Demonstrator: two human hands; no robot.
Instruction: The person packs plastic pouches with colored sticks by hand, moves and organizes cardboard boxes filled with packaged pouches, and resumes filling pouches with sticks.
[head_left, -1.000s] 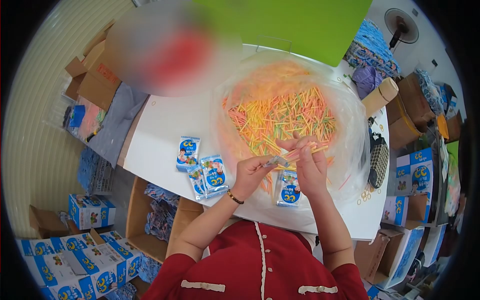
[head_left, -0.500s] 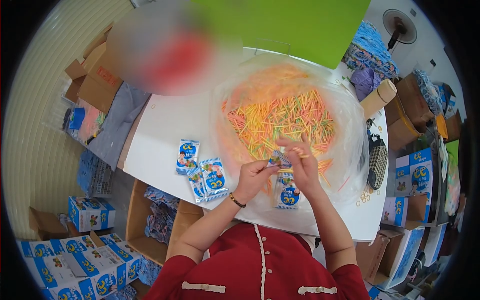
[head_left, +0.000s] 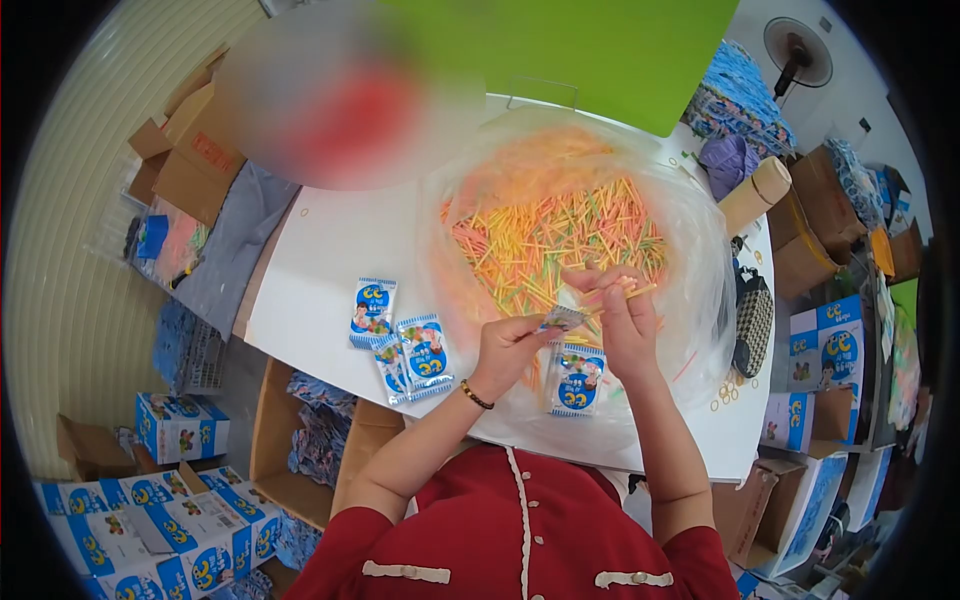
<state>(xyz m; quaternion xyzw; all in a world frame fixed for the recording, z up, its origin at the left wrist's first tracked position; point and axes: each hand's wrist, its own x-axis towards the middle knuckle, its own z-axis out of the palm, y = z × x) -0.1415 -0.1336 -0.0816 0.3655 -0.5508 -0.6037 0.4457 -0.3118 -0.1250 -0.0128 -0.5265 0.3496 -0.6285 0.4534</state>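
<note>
My left hand pinches a small printed packet by its near end, over the front of the plastic bag. Beside it, my right hand is curled, with a few thin pastel sticks held at its fingertips. A large clear plastic bag lies opened out under both hands, heaped with many yellow, pink and green sticks. Just below my hands rests a blue and white packet. To the left, several similar packets lie on the white table.
A beige cylinder, a checked pouch and rubber bands are at the table's right side. An open carton stands below the front left edge. Printed boxes are stacked at lower left. A green panel borders the back.
My right hand has moved a little right, away from the packet in my left hand. That packet has tilted, and the sticks at my right fingertips show more clearly.
</note>
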